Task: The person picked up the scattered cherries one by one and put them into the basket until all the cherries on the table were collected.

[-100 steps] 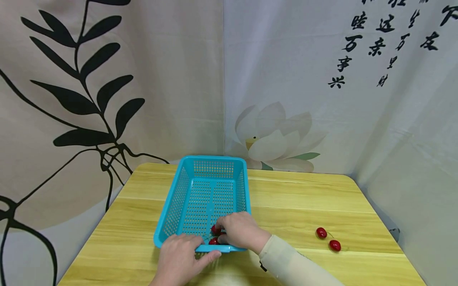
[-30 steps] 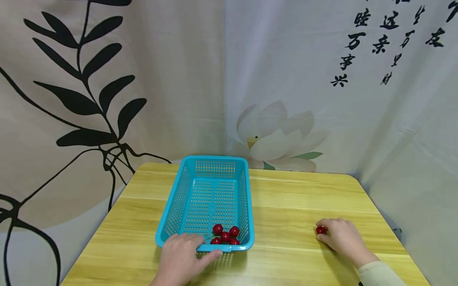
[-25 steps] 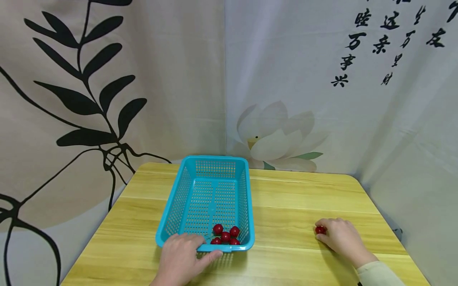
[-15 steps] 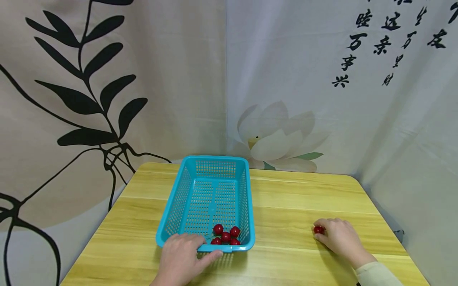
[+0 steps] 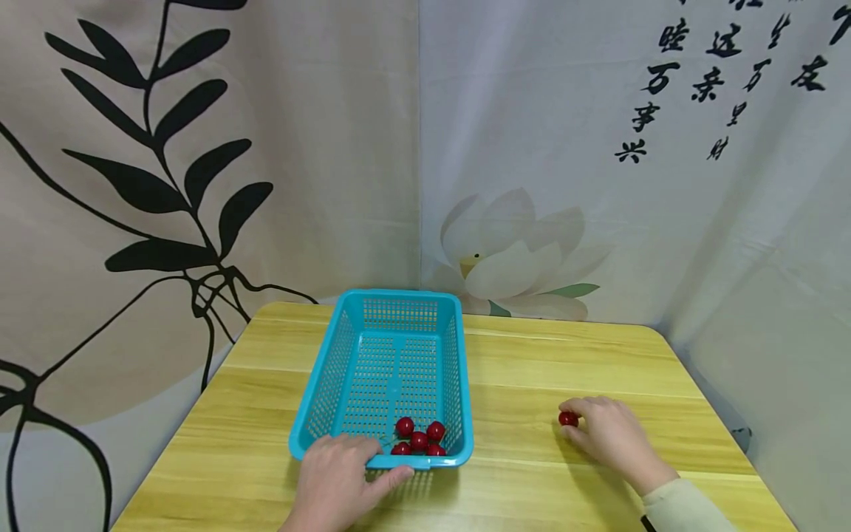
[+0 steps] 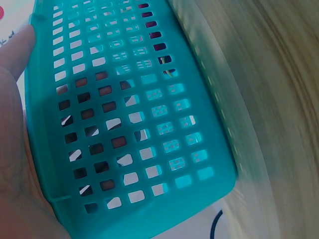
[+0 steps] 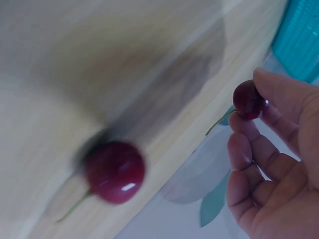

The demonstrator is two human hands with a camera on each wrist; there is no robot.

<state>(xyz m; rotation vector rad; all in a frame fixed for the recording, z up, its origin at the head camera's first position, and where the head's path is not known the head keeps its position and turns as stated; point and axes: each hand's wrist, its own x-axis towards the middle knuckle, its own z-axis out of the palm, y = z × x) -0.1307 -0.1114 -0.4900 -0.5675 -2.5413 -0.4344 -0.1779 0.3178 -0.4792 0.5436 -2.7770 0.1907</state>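
My left hand [image 5: 335, 476] grips the near rim of a blue plastic basket [image 5: 299, 414], thumb outside and fingers over the edge. Through the basket's perforated wall [image 6: 134, 194], the left wrist view shows dark red patches and bits of stem. Several red cherries [image 5: 419, 441] lie in the near end of the basket. Off to the right, my right hand [image 5: 614, 440] pinches one cherry [image 5: 568, 419] between thumb and fingertips; its thin green stem shows in the right wrist view. Another cherry [image 7: 115, 172] with a stem lies on the table there, hidden by the hand in the head view.
The basket stands on a wooden table [image 5: 532, 369] with rounded far corners. Pale curtains [image 5: 319, 148] printed with plants, a lotus and characters hang directly behind and beside the table.
My right hand has left the basket, where the cherries now show, and moved right to the two table cherries. It has taken one and shifted left with it. My left hand has stayed put.
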